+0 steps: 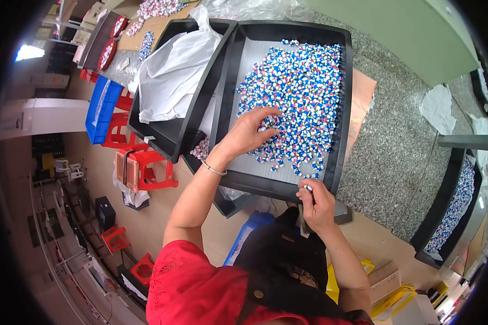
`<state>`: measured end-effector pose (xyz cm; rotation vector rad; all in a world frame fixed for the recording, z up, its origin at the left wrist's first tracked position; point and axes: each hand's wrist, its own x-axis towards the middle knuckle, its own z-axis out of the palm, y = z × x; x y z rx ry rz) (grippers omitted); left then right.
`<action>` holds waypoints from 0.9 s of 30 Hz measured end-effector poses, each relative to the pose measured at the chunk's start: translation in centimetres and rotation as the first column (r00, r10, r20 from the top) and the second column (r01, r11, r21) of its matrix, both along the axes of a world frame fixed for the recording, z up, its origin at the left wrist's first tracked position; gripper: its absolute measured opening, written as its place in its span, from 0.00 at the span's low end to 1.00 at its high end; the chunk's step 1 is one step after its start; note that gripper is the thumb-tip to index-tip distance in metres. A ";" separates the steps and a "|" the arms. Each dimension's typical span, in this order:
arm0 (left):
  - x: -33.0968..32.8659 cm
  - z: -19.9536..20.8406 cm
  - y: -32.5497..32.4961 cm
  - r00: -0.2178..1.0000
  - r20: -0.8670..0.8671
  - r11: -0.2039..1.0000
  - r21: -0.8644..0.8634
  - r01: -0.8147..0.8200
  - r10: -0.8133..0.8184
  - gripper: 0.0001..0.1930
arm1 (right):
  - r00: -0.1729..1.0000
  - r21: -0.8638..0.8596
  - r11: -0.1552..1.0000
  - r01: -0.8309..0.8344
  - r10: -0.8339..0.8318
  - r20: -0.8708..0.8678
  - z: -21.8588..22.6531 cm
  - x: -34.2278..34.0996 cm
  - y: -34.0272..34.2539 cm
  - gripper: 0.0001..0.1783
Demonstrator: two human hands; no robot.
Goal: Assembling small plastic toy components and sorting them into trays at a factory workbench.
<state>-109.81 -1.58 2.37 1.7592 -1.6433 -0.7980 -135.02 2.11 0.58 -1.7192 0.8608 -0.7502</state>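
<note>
A black tray (263, 184) in front of me holds a spread of tiny blue-and-white pieces (301, 81) with pink and yellow bits. They lie loose on its pale ribbed bottom, thickest toward the far right. My left hand (246, 132), a bracelet on its wrist, reaches over the left wall. Its thumb and fingers stand apart at the left edge of the pile, their tips among the pieces. Over the near right corner, my right hand (319, 208) is closed, pinching one small piece (308, 187) between thumb and fingers.
To the left, a second black tray (157, 130) holds crumpled white sheeting (176, 76). A speckled stone counter (396, 146) extends right, with another filled black tray (425, 246) beyond. Red stools (160, 170) and a blue crate (100, 111) stand at left.
</note>
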 end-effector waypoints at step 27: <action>-4.2 -3.1 -4.7 0.927 0.376 1.000 0.001 -0.006 0.006 0.07 | 0.996 -0.033 0.996 0.084 -0.084 0.005 0.7 0.3 0.0 0.12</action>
